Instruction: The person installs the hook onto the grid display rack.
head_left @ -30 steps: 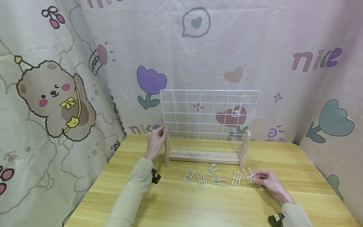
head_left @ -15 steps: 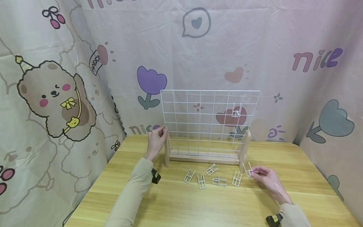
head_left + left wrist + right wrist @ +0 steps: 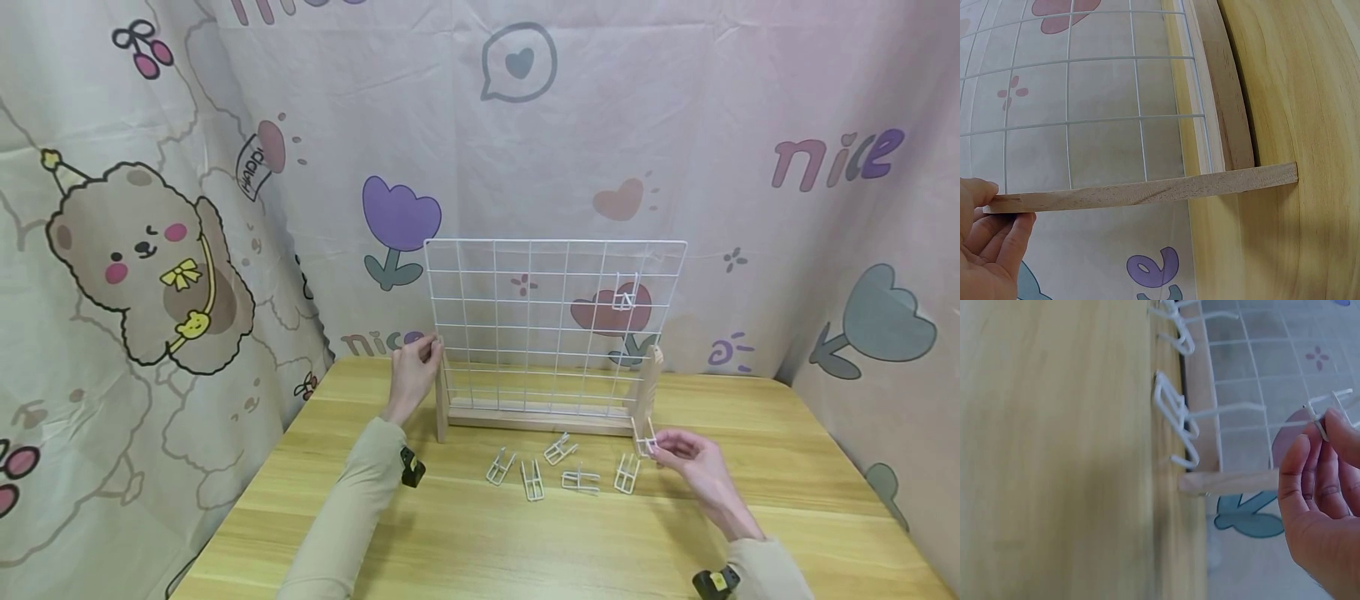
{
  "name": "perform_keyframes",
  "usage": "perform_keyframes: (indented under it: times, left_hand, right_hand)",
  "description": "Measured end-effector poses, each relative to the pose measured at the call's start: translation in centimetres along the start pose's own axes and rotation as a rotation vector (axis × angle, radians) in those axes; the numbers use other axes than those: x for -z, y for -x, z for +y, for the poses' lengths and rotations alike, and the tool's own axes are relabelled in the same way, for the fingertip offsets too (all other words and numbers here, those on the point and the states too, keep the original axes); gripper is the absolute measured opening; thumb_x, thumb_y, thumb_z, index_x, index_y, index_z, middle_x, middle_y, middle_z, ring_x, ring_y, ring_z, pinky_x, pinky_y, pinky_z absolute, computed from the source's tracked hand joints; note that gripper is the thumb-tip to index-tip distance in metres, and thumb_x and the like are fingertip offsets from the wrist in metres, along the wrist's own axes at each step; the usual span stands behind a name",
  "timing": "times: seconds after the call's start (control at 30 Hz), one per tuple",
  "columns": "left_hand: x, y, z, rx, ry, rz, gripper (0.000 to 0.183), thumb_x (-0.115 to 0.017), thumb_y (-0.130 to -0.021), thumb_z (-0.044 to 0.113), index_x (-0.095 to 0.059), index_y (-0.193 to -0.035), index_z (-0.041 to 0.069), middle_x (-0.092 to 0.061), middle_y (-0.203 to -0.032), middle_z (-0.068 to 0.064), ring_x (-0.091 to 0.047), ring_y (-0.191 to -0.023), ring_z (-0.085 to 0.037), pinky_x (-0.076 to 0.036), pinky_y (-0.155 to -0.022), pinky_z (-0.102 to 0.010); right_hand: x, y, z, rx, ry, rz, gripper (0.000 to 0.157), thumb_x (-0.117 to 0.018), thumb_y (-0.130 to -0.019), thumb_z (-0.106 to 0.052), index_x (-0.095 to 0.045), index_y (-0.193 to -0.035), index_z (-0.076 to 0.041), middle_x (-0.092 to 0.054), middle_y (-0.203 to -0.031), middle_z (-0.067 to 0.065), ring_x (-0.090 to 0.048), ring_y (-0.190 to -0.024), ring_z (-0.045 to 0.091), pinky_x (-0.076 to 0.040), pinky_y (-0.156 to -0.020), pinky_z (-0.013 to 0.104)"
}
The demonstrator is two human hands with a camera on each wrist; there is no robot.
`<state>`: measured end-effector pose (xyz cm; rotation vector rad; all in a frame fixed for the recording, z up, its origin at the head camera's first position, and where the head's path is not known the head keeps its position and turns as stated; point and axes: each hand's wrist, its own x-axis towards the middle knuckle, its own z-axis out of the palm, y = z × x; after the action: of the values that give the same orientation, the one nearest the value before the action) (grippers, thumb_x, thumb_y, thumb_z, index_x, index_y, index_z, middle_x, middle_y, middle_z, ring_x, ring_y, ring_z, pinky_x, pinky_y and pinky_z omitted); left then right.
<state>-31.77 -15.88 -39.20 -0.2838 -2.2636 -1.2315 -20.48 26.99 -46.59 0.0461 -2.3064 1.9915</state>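
Note:
In the head view my left hand pinches the top of the left wooden upright of a stand that bears a white wire grid panel. Thumb on one side and fingers on the other grip that upright in the left wrist view. My right hand pinches a white wire hook by its near end, prongs pointing up, in front of the stand's right upright. A similar hook hangs on the grid's upper right.
Several more white wire hooks lie on the wooden table in front of the stand's base bar. The closest one to my right hand is a hook just left of it. A printed curtain hangs behind and at both sides.
My right hand has moved left and slightly up with the hook, from beside the stand to in front of its right upright. My left hand keeps its grip in place.

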Motion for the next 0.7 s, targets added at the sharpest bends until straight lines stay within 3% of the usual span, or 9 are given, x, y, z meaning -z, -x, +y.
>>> perform_keyframes:
  times: [0.43,0.7]
  left_hand:
    - [-0.1,0.0,0.0,0.005,-0.003,0.003,0.031,-0.062,-0.099,0.007,-0.064,-0.124,-0.012,-0.07,-0.116,-0.031,-0.071,-0.109,-0.038,-0.06,-0.091,-0.044]
    - [0.0,0.0,-0.1,0.006,-0.001,0.004,0.031,-0.062,-0.099,0.007,-0.065,-0.124,-0.011,-0.07,-0.116,-0.03,-0.07,-0.109,-0.038,-0.06,-0.091,-0.044]
  right_hand:
    - [-2.2,0.2,-2.0,0.074,-0.126,-0.001,0.016,-0.07,-0.088,0.004,-0.067,-0.102,-0.004,-0.073,-0.084,-0.009,-0.071,-0.076,0.005,-0.062,-0.075,0.021]
    - [-3.3,0.2,-3.4,0.127,-0.148,-0.017,0.018,-0.069,-0.088,0.006,-0.067,-0.103,-0.003,-0.075,-0.085,-0.009,-0.073,-0.076,0.006,-0.062,-0.072,0.021]
